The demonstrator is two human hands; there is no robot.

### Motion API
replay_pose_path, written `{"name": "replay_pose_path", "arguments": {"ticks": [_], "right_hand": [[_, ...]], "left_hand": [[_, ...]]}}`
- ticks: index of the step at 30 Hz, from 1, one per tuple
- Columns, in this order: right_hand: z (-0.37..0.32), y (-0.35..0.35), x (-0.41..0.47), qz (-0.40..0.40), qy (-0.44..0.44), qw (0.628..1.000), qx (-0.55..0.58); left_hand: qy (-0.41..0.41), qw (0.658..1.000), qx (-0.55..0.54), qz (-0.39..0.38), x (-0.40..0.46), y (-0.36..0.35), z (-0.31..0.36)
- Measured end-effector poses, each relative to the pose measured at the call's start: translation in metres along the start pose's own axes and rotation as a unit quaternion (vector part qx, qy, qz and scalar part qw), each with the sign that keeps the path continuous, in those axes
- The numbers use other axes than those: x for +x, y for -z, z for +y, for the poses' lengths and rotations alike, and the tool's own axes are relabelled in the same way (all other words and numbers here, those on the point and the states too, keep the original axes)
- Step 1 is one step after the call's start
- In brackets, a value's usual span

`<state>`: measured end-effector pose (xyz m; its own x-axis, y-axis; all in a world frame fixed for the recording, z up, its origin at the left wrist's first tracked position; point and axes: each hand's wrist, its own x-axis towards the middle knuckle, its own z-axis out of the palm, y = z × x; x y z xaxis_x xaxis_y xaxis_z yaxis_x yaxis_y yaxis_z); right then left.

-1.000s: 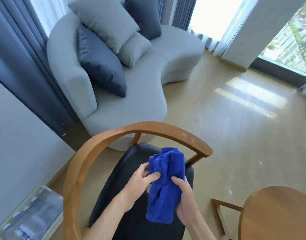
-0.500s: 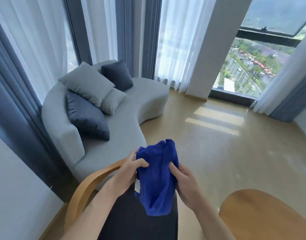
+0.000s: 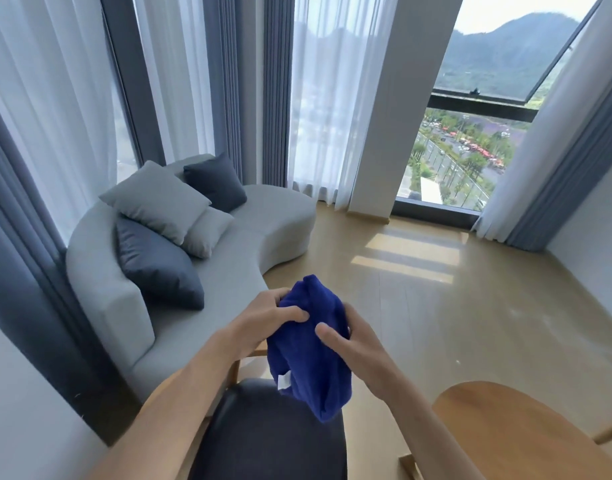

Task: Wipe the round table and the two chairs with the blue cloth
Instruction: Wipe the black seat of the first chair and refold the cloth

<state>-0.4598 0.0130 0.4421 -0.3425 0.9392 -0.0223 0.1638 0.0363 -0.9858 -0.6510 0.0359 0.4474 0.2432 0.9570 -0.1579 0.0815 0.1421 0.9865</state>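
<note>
— Two hands on one cloth, then? Why both?

— Yes. The left hand (image 3: 273,315) has its fingers curled into the upper edge of the blue cloth (image 3: 311,344), and the right hand (image 3: 349,344) has its thumb pressed on the front with the fingers wrapped behind. My guess is that the cloth is being bunched or refolded to give a fresh face for wiping.

— Where is it, exactly?

— Held up in the air, touching nothing but the hands. It hangs over the dark seat of the chair (image 3: 273,434), with its white label dangling at the lower edge.

— And the table?

— The round table (image 3: 519,431) sits low on the right, only part of its wooden top in view, well apart from the cloth. I see one chair only; the second is out of view.

— So no wiping at this point?

— None; the cloth is off every surface. Which pieces are already done I cannot tell.

— Anything else around?

— A curved grey sofa (image 3: 249,237) with cushions stands beyond the chair, by the curtains (image 3: 48,98)
</note>
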Motion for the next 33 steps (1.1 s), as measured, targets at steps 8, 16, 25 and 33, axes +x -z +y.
{"name": "replay_pose_path", "arguments": {"ticks": [8,16,25,33], "right_hand": [[-0.007,0.004,0.002,0.080,0.023,0.990,-0.111],[-0.025,0.010,0.013,0.165,0.068,0.981,-0.076],[-0.071,0.037,0.021,0.122,0.107,0.986,0.044],[-0.073,0.052,0.025,0.105,0.070,0.992,-0.009]], "left_hand": [[-0.022,0.997,0.036,0.062,-0.008,0.009,0.018],[-0.062,0.991,0.110,0.034,-0.019,0.008,0.030],[-0.039,0.994,0.103,-0.013,-0.002,0.002,0.062],[-0.102,0.963,0.248,0.021,0.007,0.012,0.097]]}}
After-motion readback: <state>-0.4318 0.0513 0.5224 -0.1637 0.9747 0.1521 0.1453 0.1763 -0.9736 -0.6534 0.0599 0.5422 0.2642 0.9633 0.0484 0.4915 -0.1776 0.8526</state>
